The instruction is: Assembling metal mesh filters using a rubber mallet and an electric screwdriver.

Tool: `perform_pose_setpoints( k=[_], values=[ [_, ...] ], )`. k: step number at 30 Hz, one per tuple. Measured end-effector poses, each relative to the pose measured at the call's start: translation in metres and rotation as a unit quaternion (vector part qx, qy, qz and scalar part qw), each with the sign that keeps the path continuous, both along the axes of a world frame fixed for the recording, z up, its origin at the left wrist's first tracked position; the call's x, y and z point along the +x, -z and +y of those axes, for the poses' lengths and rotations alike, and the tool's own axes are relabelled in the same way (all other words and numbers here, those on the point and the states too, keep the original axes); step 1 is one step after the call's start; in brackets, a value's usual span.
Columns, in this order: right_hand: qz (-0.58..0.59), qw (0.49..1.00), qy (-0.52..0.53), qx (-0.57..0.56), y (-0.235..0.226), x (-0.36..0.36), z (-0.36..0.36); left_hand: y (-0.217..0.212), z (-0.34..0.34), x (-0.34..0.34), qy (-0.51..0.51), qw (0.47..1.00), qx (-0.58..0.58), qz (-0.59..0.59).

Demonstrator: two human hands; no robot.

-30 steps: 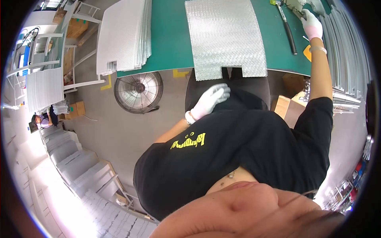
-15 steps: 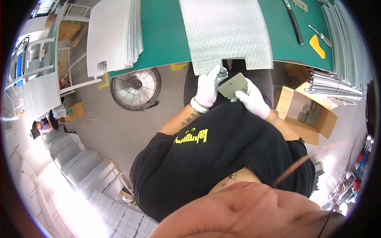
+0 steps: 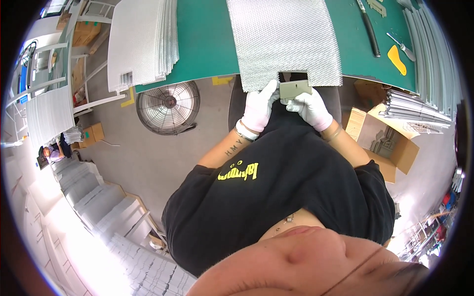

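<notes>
A silvery mesh sheet (image 3: 284,39) lies on the green table and overhangs its near edge, with a square notch cut in that edge. My left hand (image 3: 258,106), in a white glove, pinches the sheet's edge just left of the notch, thumb on top and fingers partly hidden. In my gloved right hand (image 3: 312,109) is a grey-green rectangular plate (image 3: 295,89) with a small slot. The plate sits at the notch's opening, close to my left fingertips. Whether it touches the mesh I cannot tell.
Mesh sheets (image 3: 143,44) are stacked at the left of the table. A black-handled tool (image 3: 370,34), a screwdriver (image 3: 408,52) and a yellow flat piece (image 3: 396,60) lie at right. Below stand a floor fan (image 3: 169,106) and an open cardboard box (image 3: 406,150) holding grey parts.
My right hand has brought the plate up and forward to the notch, turning it from a slant to nearly level. My left hand has stayed by the mesh edge.
</notes>
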State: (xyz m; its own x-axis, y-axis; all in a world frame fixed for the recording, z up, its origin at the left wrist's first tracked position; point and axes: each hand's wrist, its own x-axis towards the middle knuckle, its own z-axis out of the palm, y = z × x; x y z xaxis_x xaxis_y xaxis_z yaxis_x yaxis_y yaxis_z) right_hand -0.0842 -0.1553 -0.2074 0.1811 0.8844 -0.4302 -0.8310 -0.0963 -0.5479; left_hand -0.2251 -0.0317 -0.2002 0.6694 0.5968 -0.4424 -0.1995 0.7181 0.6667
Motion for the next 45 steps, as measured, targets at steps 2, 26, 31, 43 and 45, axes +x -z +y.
perform_pose_setpoints(
  k=[2,26,31,43,45],
  values=[
    [-0.007,1.0,-0.004,-0.027,-0.002,0.001,0.001,-0.002,0.0,-0.001,0.006,1.0,0.01,0.012],
    [-0.262,0.947,0.099,-0.156,-0.023,-0.001,0.003,0.001,0.008,-0.008,0.171,0.984,0.042,0.028],
    [-0.262,0.946,0.122,-0.147,-0.024,-0.002,0.005,0.003,0.002,-0.006,0.121,0.992,-0.022,-0.033],
    [-0.26,0.963,-0.06,-0.03,0.005,-0.013,-0.002,-0.083,0.064,-0.015,0.665,0.589,0.417,0.194],
    [-0.263,0.964,-0.037,-0.023,0.011,-0.023,0.003,-0.115,0.076,-0.009,0.603,0.76,0.241,0.016]
  ],
)
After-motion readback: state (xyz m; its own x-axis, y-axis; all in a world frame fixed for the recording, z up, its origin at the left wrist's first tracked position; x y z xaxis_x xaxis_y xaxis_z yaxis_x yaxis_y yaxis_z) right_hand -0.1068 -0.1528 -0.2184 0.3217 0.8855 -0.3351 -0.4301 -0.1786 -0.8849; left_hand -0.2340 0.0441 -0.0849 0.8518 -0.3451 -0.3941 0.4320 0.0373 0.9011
